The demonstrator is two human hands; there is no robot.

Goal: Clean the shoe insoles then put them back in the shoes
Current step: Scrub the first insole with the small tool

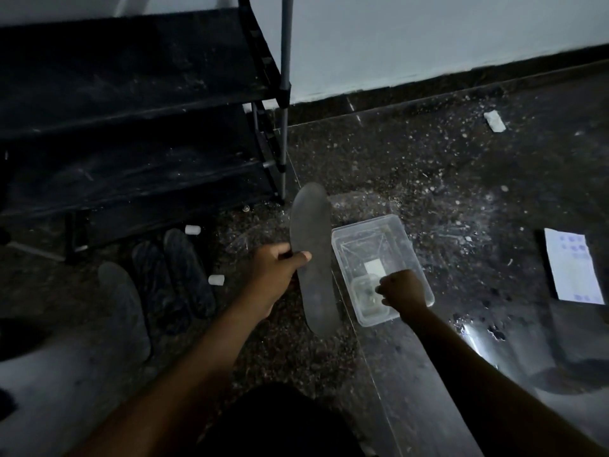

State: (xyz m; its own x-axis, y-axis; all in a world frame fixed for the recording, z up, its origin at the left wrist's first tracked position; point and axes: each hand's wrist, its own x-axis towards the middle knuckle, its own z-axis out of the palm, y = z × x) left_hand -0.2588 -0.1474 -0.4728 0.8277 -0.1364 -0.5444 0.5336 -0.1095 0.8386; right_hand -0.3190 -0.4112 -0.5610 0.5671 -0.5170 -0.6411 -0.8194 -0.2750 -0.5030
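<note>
Left hand [274, 270] grips insole [312, 225], right hand [404, 290] curled

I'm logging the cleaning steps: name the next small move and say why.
Probably lift whatever the right hand is reaching for out of the clear tub and bring it to the insole, which the left hand grips beside the tub, ready for wiping.

2 insoles [311, 232], 2 dk shoes [189, 272], 1 clr tub [403, 240], 1 rack [131, 77]
</note>
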